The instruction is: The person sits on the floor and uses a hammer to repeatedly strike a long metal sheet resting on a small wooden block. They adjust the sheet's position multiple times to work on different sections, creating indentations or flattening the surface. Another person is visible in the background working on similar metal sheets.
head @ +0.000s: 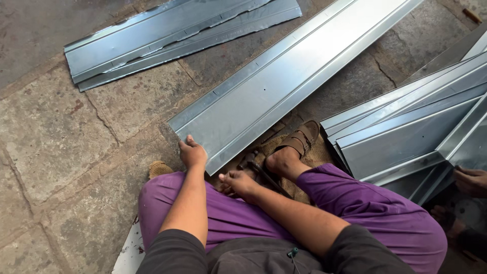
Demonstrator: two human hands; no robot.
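Long metal sheet (284, 86) running off top edge; dark tool (261, 172) lying partly hidden under right hand (239, 183); another person's hand (472, 180) being cut by right edge.

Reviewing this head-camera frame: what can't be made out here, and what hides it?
- Dark metal hand tool: its head is hidden under the long folded galvanised sheet-metal panel; type unclear.
- Right hand: fingers curl away, so the grip is unclear.
- Left hand: fingertips hidden over the panel's end.
- Stack of grey metal panels: cut off by the right edge.
- Another person's hand: cut off at the right edge.
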